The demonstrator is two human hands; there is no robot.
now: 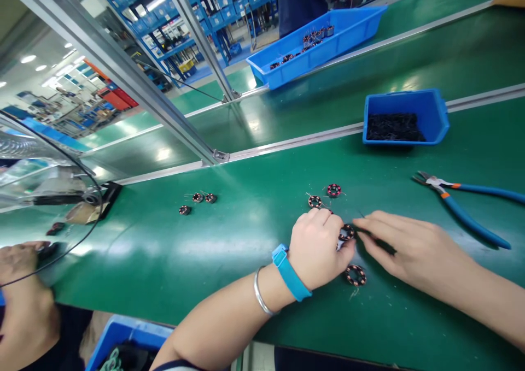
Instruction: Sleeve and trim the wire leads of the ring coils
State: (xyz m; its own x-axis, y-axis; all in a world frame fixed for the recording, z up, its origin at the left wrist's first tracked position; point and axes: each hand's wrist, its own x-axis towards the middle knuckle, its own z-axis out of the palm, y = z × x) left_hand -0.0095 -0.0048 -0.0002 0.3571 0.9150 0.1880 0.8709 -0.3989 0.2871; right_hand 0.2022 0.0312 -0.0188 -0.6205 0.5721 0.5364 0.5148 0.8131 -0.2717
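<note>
A small copper-wound stator ring (346,232) is gripped between the thumb and fingers of my left hand (318,245), which wears a blue wrist strap (290,272) and a silver bangle. Close on its right, my right hand (410,245) has thumb and fingertips pinched together beside the ring. Something thin and dark shows at those fingertips, too small to name. Just below my left hand another stator (355,275) lies flat with thin wire ends. Beyond my knuckles lie a copper-coloured stator (314,201) and a reddish one (333,190); a further one is partly hidden by my hand.
Blue-handled cutting pliers (471,212) lie open at right. Behind is a blue bin (441,122) of thin black pieces. A blue tray (283,76) of stators stands farther back. Several stators (197,197) lie left. A co-worker's hand (18,261) rests far left.
</note>
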